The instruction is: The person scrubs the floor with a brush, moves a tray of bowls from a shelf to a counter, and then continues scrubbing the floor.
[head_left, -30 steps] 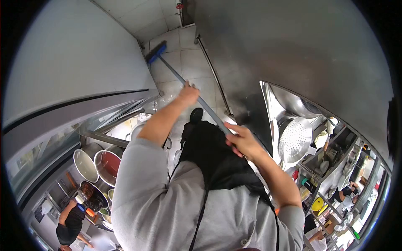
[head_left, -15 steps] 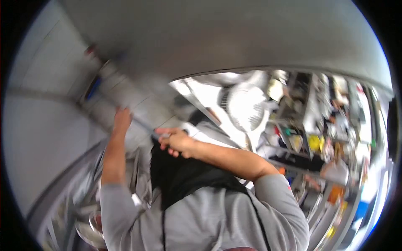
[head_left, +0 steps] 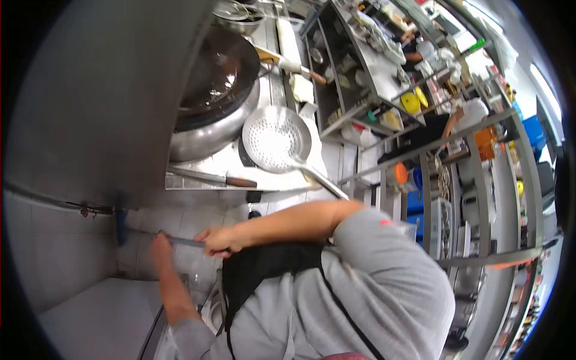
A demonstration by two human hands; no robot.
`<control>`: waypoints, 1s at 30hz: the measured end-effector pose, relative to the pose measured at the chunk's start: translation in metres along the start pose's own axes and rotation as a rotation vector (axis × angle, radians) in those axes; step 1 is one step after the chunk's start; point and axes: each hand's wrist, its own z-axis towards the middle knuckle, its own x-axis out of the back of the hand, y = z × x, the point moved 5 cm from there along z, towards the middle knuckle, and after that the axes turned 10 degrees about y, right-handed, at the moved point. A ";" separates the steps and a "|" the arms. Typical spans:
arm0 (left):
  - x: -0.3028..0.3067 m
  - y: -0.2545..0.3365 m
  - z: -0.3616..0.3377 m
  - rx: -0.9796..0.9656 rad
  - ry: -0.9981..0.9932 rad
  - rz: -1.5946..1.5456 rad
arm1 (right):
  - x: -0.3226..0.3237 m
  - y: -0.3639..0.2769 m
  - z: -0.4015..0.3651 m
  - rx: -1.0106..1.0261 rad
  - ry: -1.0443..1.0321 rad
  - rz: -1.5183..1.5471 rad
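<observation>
A long grey pole (head_left: 187, 242) runs sideways in front of my waist. Its far end meets an upright blue head (head_left: 122, 227) low on the left; whether that is a brush or a squeegee I cannot make out. My left hand (head_left: 161, 247), slightly blurred, is closed around the pole nearer the blue head. Closer to my black apron (head_left: 258, 264), my right hand (head_left: 219, 240) grips the same pole near its end. Tiled floor (head_left: 186, 222) shows beneath both hands.
A stove counter holds a dark wok (head_left: 216, 78), a large perforated skimmer (head_left: 276, 139) and a wooden-handled tool (head_left: 241, 182). A metal panel (head_left: 96, 102) overhangs on the left. Metal shelving (head_left: 432, 162) stands right. Another person's arm (head_left: 453, 123) shows among the shelves.
My view has turned, bringing the wok and more shelving into sight. Both hands appear lower in view, still on the pole, which now lies closer to level.
</observation>
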 end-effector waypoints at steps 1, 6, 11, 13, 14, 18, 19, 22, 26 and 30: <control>-0.003 0.021 -0.010 -0.027 -0.033 -0.048 | 0.017 0.010 -0.009 -0.005 0.016 -0.032; -0.031 0.097 -0.037 -0.005 0.025 -0.056 | 0.053 0.012 -0.066 -0.052 0.093 -0.161; -0.001 0.041 -0.005 0.003 -0.192 -0.133 | 0.021 -0.016 -0.036 -0.029 0.141 -0.187; -0.014 0.018 0.007 -0.183 -0.102 0.055 | 0.011 -0.001 -0.008 -0.055 0.121 0.010; -0.026 0.001 0.002 -0.241 -0.052 0.151 | 0.014 0.008 -0.002 -0.046 0.084 0.062; -0.040 0.094 -0.036 -0.063 -0.234 0.041 | 0.071 0.056 -0.055 -0.036 0.108 0.039; -0.050 0.121 -0.043 -0.002 -0.351 0.086 | 0.083 0.042 -0.096 -0.089 0.141 -0.069; -0.050 0.197 -0.089 0.059 -0.262 -0.006 | 0.110 0.054 -0.159 -0.211 0.251 -0.130; -0.047 0.204 -0.108 0.215 -0.292 -0.102 | 0.109 0.064 -0.157 -0.211 0.295 -0.142; -0.033 0.167 -0.101 0.262 -0.184 0.057 | 0.085 0.083 -0.121 -0.133 0.200 -0.005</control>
